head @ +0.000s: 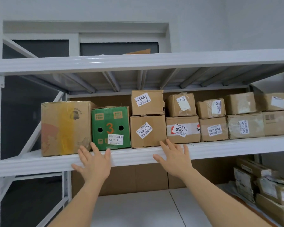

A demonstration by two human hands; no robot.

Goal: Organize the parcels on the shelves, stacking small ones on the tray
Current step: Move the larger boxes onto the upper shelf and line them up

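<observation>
Both hands spread flat, holding nothing: left hand just below green box, right hand below labelled brown box; parcels shelved, tray unseen, sorting seemingly unfinished.

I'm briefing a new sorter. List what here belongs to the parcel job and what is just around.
Job: green box, big brown box, box 3003, box 3304, lower parcels, left hand, right hand.
Around: shelf edge, window, wall.

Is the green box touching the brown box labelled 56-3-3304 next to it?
Touching. The head view shows the green box pressed side to side against the brown box, no gap visible.
</observation>
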